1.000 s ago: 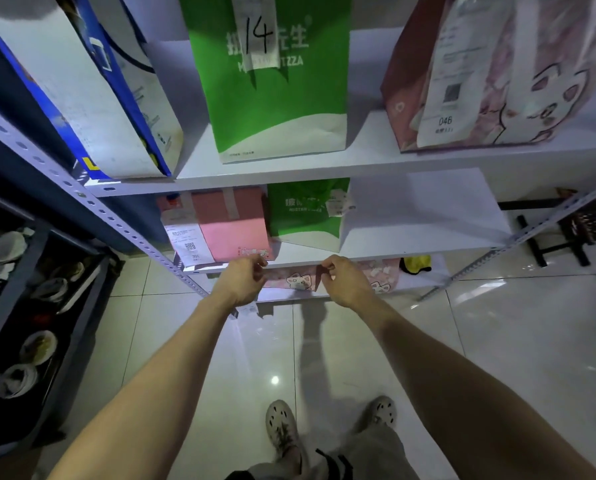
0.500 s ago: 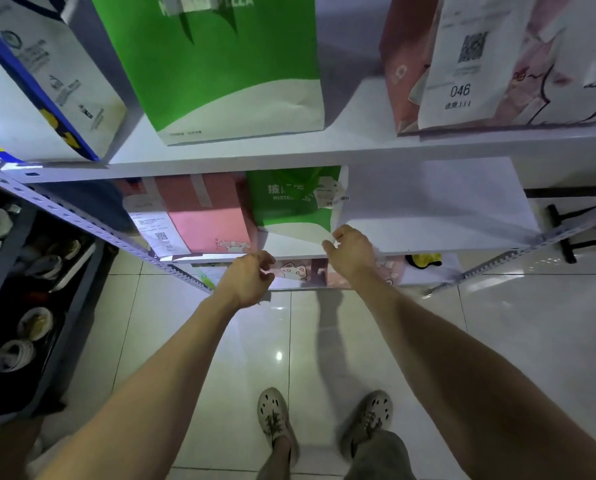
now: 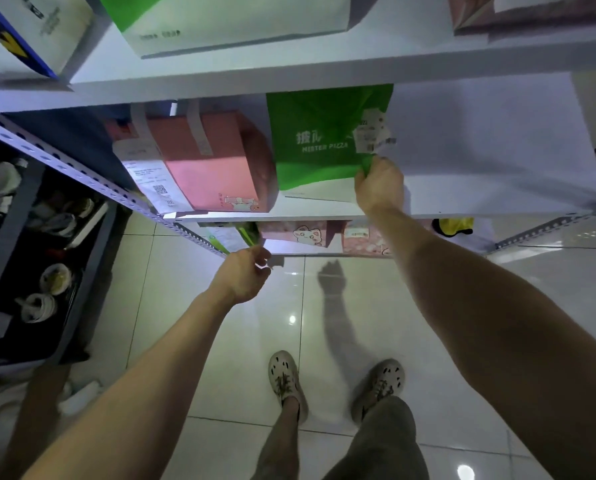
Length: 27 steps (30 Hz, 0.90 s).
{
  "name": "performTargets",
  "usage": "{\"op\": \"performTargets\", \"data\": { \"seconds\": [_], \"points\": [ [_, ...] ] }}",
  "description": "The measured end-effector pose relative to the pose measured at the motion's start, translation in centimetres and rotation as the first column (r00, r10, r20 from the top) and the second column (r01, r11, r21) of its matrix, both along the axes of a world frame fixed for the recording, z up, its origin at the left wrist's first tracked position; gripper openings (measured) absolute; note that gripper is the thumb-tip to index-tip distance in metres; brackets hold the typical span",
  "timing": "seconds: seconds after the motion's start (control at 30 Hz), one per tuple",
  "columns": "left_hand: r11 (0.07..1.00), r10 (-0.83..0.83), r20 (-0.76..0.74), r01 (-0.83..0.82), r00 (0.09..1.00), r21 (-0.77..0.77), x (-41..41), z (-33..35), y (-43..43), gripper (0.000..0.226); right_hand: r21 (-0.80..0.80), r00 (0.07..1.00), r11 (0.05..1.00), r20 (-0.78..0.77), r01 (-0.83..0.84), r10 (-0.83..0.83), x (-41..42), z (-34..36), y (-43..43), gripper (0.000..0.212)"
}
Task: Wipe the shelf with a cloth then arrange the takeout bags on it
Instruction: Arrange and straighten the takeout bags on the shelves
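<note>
The top-shelf bags (image 3: 237, 26) are cut off at the frame's upper edge. The fingers (image 3: 365, 174) of the right hand (image 3: 379, 188) are largely hidden, perhaps behind the green bag (image 3: 317, 143).

Right hand (image 3: 379, 185) pinches green bag (image 3: 317, 143); left hand (image 3: 244, 275) hovers loosely curled

Floor (image 3: 171, 271): glossy pale square tiles with thin dark joints, filling the lower half. Two spots of reflected light (image 3: 292, 319) lie on the tiles, one near centre, one at 5 o'clock. Shelving unit (image 3: 497, 161) at 12 o'clock: white boards on grey perforated uprights (image 3: 92, 183). At 9 o'clock, a dark rack (image 3: 9, 216) holding bowls (image 3: 54, 279). Lighting dim, bluish.
</note>
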<state>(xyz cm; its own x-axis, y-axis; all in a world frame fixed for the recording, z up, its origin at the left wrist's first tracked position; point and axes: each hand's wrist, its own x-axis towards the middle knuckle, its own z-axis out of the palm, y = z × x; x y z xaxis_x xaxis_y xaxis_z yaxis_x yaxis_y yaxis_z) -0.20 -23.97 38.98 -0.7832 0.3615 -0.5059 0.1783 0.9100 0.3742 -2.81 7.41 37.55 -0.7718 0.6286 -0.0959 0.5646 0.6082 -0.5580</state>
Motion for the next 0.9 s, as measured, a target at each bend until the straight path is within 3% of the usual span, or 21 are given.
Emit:
{"op": "performTargets", "data": {
  "seconds": [0.13,0.27,0.53,0.73,0.9],
  "points": [
    [1.000,-0.004,0.005,0.004,1.000,0.015,0.7,-0.5,1.4,0.033,0.031,1.000,0.999,0.024,-0.009,0.008,2.5,-0.1,2.4,0.019],
    [1.000,-0.010,0.018,0.010,1.000,0.026,1.9,-1.2,2.9,0.031,0.032,0.987,0.992,0.108,-0.124,0.120,5.1,-0.2,3.6,0.026],
    [0.996,0.047,0.072,-0.052,0.996,0.070,5.6,-5.3,4.2,0.034,-0.110,0.904,0.951,0.296,-0.289,0.309,12.7,-5.4,0.2,0.034],
    [0.996,0.059,0.106,-0.067,0.993,0.067,6.6,-10.8,2.6,0.033,-0.207,0.880,0.914,0.265,-0.348,0.395,14.5,-10.9,-4.3,0.042],
    [0.989,0.101,0.048,-0.106,0.994,0.099,4.0,-17.7,0.7,0.032,-0.214,0.891,0.904,0.194,-0.371,0.411,11.7,-17.2,-7.4,0.052]
  ]
}}
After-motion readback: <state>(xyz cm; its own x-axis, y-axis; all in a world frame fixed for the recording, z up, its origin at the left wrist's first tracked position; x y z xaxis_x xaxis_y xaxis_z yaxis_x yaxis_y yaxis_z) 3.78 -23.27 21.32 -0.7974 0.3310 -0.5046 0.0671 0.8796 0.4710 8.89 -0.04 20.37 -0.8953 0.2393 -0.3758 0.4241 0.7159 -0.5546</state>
